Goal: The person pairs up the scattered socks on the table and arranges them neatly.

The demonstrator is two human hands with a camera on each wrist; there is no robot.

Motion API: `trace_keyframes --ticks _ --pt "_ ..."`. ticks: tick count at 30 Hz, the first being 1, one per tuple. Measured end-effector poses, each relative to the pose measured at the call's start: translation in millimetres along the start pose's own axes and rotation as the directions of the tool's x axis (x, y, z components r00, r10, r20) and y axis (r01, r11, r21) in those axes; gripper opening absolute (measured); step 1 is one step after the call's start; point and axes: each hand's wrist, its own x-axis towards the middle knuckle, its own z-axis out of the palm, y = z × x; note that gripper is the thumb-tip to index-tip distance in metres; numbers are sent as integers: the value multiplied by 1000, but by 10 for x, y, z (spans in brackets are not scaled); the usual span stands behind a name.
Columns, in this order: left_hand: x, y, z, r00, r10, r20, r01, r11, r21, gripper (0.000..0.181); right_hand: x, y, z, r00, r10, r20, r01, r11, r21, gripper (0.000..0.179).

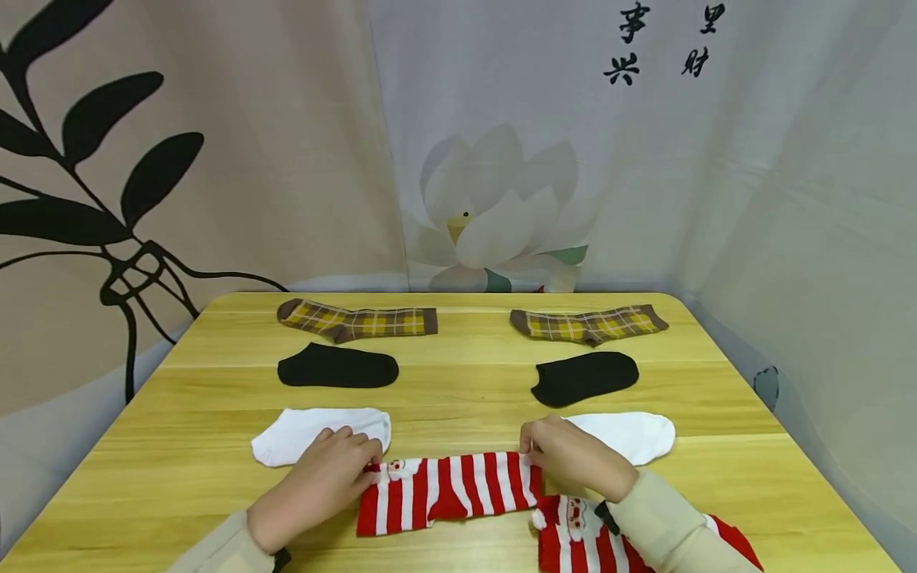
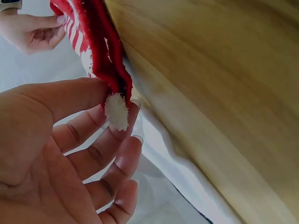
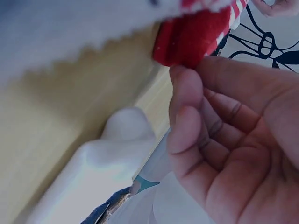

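Striped sock (image 1: 450, 492) pinched at both ends, lower centre
Left hand (image 1: 322, 483) and right hand (image 1: 575, 455) each grip an end; the right sleeve (image 1: 666, 521), over the second striped sock (image 1: 583, 543) at lower right, could drag it askew.

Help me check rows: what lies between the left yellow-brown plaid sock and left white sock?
A black, low-cut fabric sock, seen in the head view.

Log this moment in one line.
left hand: pinches striped sock | right hand: pinches its other end | second striped sock: on table
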Motion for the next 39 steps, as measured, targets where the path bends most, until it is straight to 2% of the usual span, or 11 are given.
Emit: trace_keyframes --ticks 11,26,34,39 --pt "11 17 36 1000 18 -1 -18 1000 -6 18 -14 62 -1 1000 -4 20 4 1000 -11 10" --pt "31 12 37 999 -17 31 18 999 -31 16 -5 25 37 1000 -5 17 6 998 -59 21" --pt "48 2 19 997 -48 68 53 997 -64 15 -43 6 64 997 -69 -34 65 992 -105 21" --pt "66 23 36 995 -64 79 70 995 -73 15 -54 14 58 997 -71 -40 67 991 -114 20"
